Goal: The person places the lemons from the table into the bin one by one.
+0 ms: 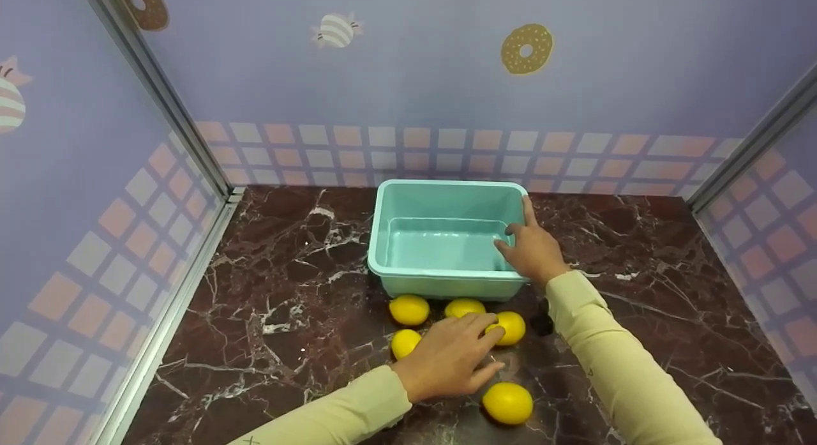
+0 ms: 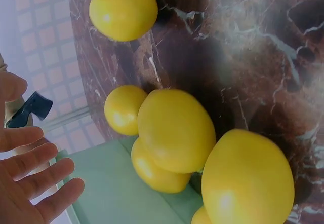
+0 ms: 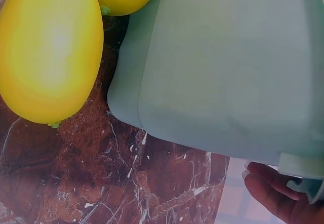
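Several yellow lemons lie on the dark marbled tabletop, most of them close to the near side of a light green plastic basin. My left hand is over the lemons, palm down, with its fingers spread and loosely extended. In the left wrist view those fingers hold nothing. One lemon lies apart, nearer to me. My right hand grips the basin's right rim, thumb on the inner side. The right wrist view shows fingers at the rim's outer side. Only bare floor shows inside the basin.
Purple panels with a pink and white check band stand behind and on both sides. A metal rail runs along the left edge of the tabletop. A small dark object shows beneath the right wrist.
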The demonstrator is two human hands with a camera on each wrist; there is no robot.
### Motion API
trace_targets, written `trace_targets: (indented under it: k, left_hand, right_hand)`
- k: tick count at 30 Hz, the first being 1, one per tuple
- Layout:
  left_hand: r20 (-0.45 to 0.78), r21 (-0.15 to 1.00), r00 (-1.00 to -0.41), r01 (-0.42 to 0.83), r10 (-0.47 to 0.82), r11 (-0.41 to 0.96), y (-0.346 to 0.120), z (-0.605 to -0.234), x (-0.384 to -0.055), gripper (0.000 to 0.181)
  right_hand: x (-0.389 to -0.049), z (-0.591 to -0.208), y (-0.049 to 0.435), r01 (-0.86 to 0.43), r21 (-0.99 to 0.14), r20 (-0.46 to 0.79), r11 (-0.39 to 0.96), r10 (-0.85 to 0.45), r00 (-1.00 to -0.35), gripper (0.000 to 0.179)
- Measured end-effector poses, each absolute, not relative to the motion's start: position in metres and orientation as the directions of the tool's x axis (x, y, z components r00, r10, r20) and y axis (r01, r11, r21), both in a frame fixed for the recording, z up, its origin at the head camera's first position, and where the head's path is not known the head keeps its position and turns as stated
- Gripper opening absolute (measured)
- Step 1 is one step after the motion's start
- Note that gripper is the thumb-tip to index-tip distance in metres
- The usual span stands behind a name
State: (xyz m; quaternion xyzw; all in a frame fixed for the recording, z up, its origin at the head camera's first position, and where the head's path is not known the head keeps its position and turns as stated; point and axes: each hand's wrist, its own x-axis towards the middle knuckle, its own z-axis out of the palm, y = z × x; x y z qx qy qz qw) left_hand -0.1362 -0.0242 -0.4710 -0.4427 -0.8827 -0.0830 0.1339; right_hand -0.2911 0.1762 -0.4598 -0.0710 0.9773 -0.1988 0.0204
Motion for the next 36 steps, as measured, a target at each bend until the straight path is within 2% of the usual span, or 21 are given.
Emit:
trace_targets:
  k: [15,24,36]
  left_hand:
    - [0.254,0.038,-0.518,0.849,0.816,0.527,-0.016,-0.483,-0.130,0.043]
    - [0.238,0.075,-0.489,0.871,0.839,0.486,-0.008,-0.493,-0.125,0.033]
    - [0.200,0.020,-0.456,0.887,0.867,0.462,0.001,-0.504,-0.120,0.034]
  right_hand:
    - [-0.291,-0.458,0.174,-0.152,-0.389,0.004,0.909,-0.163,-0.987,0.045]
    - [-0.291,-0.460,0.174,-0.145,-0.394,-0.001,0.907,-0.158,-0.987,0.045]
    - [-0.291,-0.461,0.176,-0.160,-0.392,0.022,0.906,-0.164,-0.986,0.042]
